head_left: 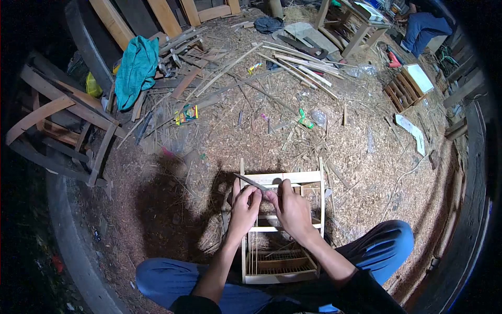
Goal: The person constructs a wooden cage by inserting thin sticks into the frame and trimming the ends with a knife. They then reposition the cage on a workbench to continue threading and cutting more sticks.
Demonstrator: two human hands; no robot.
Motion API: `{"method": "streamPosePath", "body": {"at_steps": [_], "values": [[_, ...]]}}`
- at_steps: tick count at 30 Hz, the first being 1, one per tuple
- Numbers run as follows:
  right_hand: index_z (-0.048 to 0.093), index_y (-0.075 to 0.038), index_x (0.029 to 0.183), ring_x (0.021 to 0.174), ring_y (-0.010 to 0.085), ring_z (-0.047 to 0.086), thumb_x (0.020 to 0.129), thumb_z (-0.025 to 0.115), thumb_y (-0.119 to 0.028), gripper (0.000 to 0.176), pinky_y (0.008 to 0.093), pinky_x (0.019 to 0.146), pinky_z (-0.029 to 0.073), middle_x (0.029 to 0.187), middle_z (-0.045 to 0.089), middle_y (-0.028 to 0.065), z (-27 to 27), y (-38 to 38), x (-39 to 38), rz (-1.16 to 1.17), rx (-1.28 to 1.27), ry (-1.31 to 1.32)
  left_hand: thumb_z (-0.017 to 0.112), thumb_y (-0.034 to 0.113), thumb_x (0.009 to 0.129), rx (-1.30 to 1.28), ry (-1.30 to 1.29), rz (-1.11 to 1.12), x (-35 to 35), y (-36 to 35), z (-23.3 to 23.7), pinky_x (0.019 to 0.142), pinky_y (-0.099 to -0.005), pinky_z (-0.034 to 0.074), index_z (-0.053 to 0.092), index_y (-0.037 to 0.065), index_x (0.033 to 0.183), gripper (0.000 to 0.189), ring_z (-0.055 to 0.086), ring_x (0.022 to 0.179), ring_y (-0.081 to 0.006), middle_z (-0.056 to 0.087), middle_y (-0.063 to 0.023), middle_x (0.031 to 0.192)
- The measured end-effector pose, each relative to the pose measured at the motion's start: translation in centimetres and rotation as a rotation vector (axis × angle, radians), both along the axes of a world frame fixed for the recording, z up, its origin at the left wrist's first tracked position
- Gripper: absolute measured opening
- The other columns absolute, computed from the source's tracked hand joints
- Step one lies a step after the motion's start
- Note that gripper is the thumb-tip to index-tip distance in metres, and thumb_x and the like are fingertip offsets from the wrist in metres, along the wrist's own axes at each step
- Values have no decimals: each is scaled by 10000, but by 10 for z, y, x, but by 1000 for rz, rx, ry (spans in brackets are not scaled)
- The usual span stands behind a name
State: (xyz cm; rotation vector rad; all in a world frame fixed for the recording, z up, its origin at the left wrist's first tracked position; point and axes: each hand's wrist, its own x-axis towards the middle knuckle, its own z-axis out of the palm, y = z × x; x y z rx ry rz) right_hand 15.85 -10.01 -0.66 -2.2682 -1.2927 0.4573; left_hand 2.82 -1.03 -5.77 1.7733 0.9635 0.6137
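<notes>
A narrow grey knife-like blade [250,181] slants over the top of a pale wooden frame [282,178], its near end at the fingers of my right hand [292,208]. That hand is closed on it. My left hand [244,209] is closed too, thumb and fingers pressed together just under the blade; what they pinch is too small to make out. The frame stands between my legs, with crossbars and a lower section of thin rods [277,255]. Several thin upright sticks [253,246] run down its left side below my left hand.
Wood shavings cover the ground. Long wooden strips [303,68] and scrap pieces lie ahead, beside a green cloth [137,70]. Curved wooden parts [57,120] stand at left. A slotted wooden box [405,89] and a workbench [361,26] are at right; another person [426,31] sits beyond.
</notes>
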Motion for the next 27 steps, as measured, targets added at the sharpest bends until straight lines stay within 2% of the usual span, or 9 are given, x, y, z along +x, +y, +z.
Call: {"method": "streamPosePath", "body": {"at_steps": [7,10,13,16,18,20,25,27], "values": [[470,-13,1008,548,410,670,1045,576,-388,391,497,471,504,602,647,215,-2,5,-1,8,-27,-60,616,152,995,34,26,-6,-1,-1,-2,1083,-480,382,670,20,1125,193,509,1256,-467,485,-328,1370],[475,-23,995,559,417,656,1036,585,-423,417,516,483,481,604,630,204,-3,7,-2,2,-27,-91,613,162,1002,-38,10,-27,-3,-1,-9,1120,-479,359,661,23,1148,207,467,1332,-480,440,-355,1440],[478,-25,996,578,427,659,1033,588,-427,418,524,498,486,612,634,209,2,9,2,14,-90,-26,616,184,1010,-26,16,-1,-3,-3,-11,1163,-474,333,662,30,1165,223,387,1423,-506,324,-394,1540],[500,-8,997,555,414,668,1047,558,-415,414,507,476,491,581,633,209,2,10,5,66,-83,-82,620,192,1009,-20,6,1,-3,-3,-13,1159,-486,336,663,27,1164,231,397,1410,-516,321,-396,1539],[507,-13,1002,558,417,668,1053,535,-438,430,514,489,494,585,635,210,4,10,6,78,-111,-90,623,203,1009,-17,42,2,-2,-2,-14,1149,-480,340,664,26,1167,240,413,1395,-500,343,-368,1541],[506,-18,1010,565,420,667,1058,519,-449,434,515,493,493,590,638,211,5,8,8,80,-114,-78,599,204,1027,-15,8,13,0,-4,-11,1156,-450,319,675,3,1145,245,444,1369,-431,456,-280,1433],[503,-26,1012,580,431,666,1058,525,-436,413,526,509,495,595,641,206,7,8,13,106,-155,-47,588,203,1033,-6,81,7,-2,-3,-10,1143,-454,333,675,23,1154,234,456,1353,-434,467,-274,1414],[501,-28,1008,589,428,672,1058,528,-426,402,525,515,498,612,650,210,14,11,11,93,-184,-37,615,205,1017,-43,49,-10,-2,-4,-12,1128,-462,329,666,48,1212,255,429,1365,-448,389,-298,1532]]}}
